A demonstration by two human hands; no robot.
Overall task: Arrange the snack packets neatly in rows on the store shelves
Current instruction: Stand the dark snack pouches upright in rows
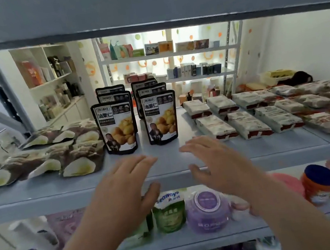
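A small shop shows behind an open grey shelf (269,148), with racks of boxes (169,54) against a bright curtained wall at 12 o'clock. On the shelf the snack packets fall into three groups. Just above centre stand the black chestnut pouches, upright in two files running front to back, the left file (118,129) and the right file (160,118) set apart by a clear gap, three pouches visible in each, fronts facing out. These look finished. From 1 to 3 o'clock lie the white-and-red packets (263,109), flat and in roughly three rows; the nearer ones sit fairly even, while those toward the far right edge look more crowded and skewed, though blur makes that hard to judge. At 9 o'clock the brown-and-cream packets (58,154) lie flat and overlap one another at mixed angles, and I judge this the least orderly patch and the main work left. The left hand (124,185) hovers at 6 o'clock over the shelf's front edge, fingers straight and spread, holding nothing; the right hand (213,160) is beside it toward 5 o'clock, likewise flat and empty, its fingertips near the closest white-and-red packet but not touching. Below, on a lower shelf, sit a green pouch (168,211) and a purple jar (208,210).
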